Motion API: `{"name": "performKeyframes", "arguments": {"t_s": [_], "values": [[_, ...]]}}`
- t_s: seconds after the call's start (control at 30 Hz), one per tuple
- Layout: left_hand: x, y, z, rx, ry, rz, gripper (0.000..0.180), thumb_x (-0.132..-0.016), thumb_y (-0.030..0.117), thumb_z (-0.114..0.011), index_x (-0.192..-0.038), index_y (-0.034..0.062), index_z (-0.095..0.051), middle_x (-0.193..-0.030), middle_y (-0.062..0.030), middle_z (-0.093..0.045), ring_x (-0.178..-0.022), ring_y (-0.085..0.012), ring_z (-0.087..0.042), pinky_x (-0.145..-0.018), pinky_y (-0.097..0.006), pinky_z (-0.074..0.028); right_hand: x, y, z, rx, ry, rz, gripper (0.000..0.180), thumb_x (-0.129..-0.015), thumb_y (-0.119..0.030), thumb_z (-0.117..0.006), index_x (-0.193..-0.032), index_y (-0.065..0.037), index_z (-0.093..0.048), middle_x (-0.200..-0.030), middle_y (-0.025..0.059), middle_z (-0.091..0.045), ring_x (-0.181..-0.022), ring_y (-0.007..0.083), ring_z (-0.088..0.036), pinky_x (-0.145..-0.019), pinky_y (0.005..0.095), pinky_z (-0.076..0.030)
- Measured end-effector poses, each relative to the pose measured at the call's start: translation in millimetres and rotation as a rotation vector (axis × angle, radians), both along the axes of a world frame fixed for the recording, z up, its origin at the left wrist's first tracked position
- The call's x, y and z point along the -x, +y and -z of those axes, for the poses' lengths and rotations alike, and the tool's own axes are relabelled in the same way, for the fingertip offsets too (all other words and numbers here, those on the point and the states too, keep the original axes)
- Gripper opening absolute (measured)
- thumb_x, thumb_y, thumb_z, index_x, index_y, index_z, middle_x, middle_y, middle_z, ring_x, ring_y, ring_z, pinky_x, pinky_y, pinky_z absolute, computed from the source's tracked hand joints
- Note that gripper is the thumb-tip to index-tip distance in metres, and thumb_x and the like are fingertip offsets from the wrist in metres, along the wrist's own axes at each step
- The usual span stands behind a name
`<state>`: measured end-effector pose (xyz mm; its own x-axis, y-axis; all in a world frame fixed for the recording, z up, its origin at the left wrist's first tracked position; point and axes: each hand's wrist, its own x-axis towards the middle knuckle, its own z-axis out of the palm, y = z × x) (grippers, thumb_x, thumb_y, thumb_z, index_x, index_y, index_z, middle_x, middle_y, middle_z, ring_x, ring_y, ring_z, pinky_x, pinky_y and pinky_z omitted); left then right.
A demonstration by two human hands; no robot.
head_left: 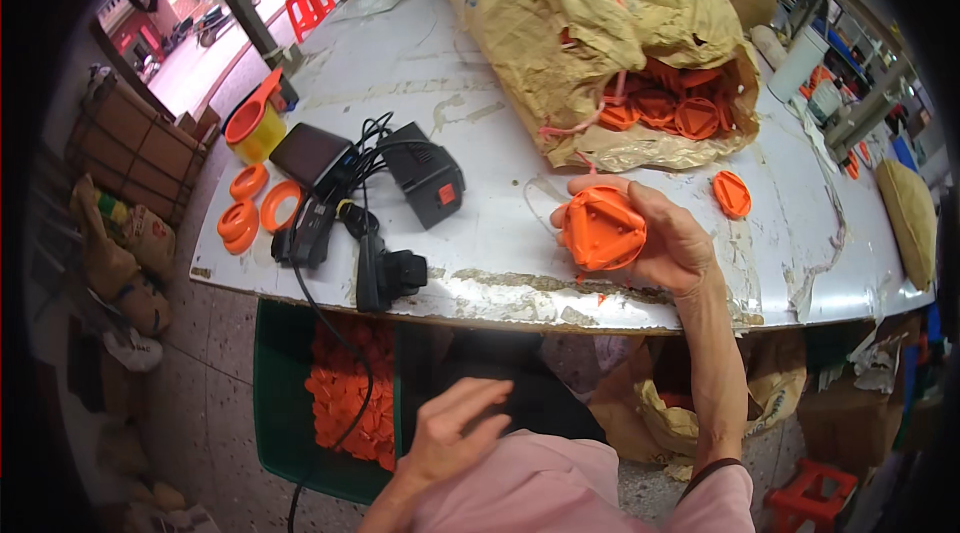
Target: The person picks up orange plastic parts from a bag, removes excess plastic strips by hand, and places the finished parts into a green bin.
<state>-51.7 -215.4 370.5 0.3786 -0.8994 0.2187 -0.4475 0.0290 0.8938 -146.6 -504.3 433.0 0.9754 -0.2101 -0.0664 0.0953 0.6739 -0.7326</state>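
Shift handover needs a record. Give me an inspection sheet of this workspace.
Surface: white table, paint worn and chipped along the near edge.
Job's things: orange part held over the table; more orange parts spill from a paper sack; one lies loose.
Clutter: orange rings, yellow cup, black devices.
Hands: right hand grips the orange part; left hand empty, open, low over the lap.
Cables: black cable hangs off the table edge.
Surroundings: green bin of orange pieces under the table, red stools, sacks on the floor at left.
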Motion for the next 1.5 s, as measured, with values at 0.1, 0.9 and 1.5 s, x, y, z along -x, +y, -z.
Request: {"name": "performKeyframes", "arguments": {"t_s": [0.1,0.9,1.5], "values": [[12.3,-34.3,-25.3,0.115,-0.093,0.054,0.04,-0.067,-0.003,-0.072,-0.106,-0.005,-0.063,-0.1,-0.0151,-0.064,-0.087,-0.0256,-0.064,-0.077,-0.031,-0.051,1.6,2.6,-4.7,-0.048,0.0,-0.022,0.068,-0.084,-0.041,-0.065,-0.133,0.001,-0.041,-0.125,0.0272,-0.05,-0.115,0.0357,-0.053,-0.097,0.0456,-0.045],[3.1,-145.8,-33.5,0.333,-0.247,-0.269,0.065,-0.066,0.005,-0.079,-0.124,-0.0038,-0.052,-0.104,-0.0163,-0.06,-0.096,-0.0301,-0.059,-0.08,-0.036,-0.049,4.4,8.7,2.5,0.007,0.01,-0.052,0.055,-0.09,-0.03,-0.062,-0.133,-0.001,-0.044,-0.123,0.0121,-0.054,-0.112,0.0206,-0.055,-0.095,0.0352,-0.047],[-2.3,-143.9,-23.1,0.314,0.133,-0.274,0.061,-0.076,-0.005,-0.07,-0.13,-0.0095,-0.043,-0.12,-0.0164,-0.054,-0.108,-0.0211,-0.057,-0.092,-0.031,-0.049,9.3,6.6,-2.4,0.062,0.049,0.01,0.049,-0.091,-0.017,-0.054,-0.135,0.002,-0.041,-0.131,0.0182,-0.049,-0.119,0.0281,-0.052,-0.099,0.0446,-0.046]]}}
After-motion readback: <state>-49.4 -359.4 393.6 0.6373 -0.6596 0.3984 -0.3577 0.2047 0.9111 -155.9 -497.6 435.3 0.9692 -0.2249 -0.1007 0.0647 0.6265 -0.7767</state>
